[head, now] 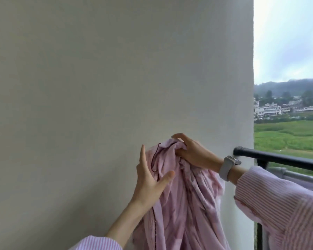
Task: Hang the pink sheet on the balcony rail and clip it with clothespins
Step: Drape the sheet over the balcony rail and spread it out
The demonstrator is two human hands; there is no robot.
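Nearest, the left hand [150, 179] is spread open, fingers apart, palm laid against the left side of the pink sheet [184, 204], steadying rather than gripping. Just beyond, the right hand [188, 152] is clenched around a bunched top corner, and the cloth hangs straight down from that fist against the white wall [98, 78]. Farther right, well apart from the bundle, the black balcony rail [282, 158] runs off to the right from the wall's edge. So the sheet must travel rightward, and the right hand is nearer. No clothespins or containers visible.
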